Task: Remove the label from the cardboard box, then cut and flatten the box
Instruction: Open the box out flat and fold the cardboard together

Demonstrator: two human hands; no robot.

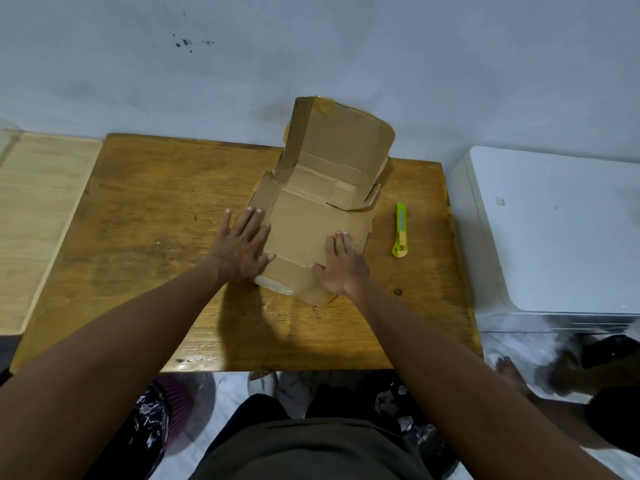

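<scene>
A brown cardboard box [311, 223], cut open, lies on the wooden table [156, 209]. Its near panels lie flat while the far panel and a side flap still stand up against the wall. My left hand [242, 247] presses palm down on the box's left flap, fingers spread. My right hand [341, 265] presses flat on the near right part of the cardboard. A green utility knife [400, 231] lies on the table just right of the box, untouched. No label is visible on the cardboard.
A pale wooden board [31, 216] lies left of the table. A white appliance [561, 230] stands to the right. The grey wall [311, 57] is right behind the table. Another person's bare feet [512, 375] are on the floor at lower right.
</scene>
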